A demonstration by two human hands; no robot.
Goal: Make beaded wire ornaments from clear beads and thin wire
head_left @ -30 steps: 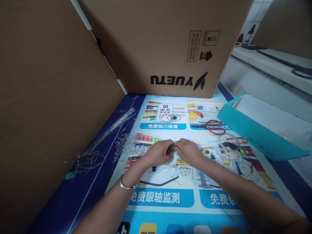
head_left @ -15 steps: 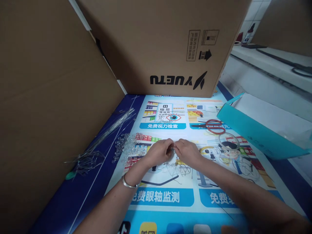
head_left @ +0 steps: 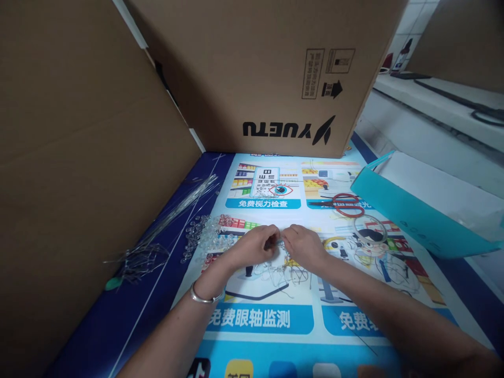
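My left hand (head_left: 258, 245) and my right hand (head_left: 303, 245) meet fingertip to fingertip over the printed mat, both closed in a pinch. Between them is a thin beaded wire (head_left: 284, 253), its clear beads showing just under the fingers; the part inside the grip is hidden. Below the hands lies a tangle of thin wire (head_left: 298, 274) with small clear beads. A loose pile of clear beads (head_left: 210, 236) spreads to the left of my left hand. Red-handled scissors (head_left: 346, 205) lie beyond my right hand, near a clear ring-shaped coil (head_left: 370, 229).
A bundle of straight wires (head_left: 177, 207) and a wire tangle (head_left: 144, 261) lie at left, by a green piece (head_left: 114, 284). Cardboard panels (head_left: 275, 68) wall off the back and left. A teal box (head_left: 417, 220) stands at right. More bent wire (head_left: 401, 275) rests on the mat.
My fingertips have drawn slightly apart, and the left wrist with its silver bangle has shifted a little left. The surrounding things stay in place.
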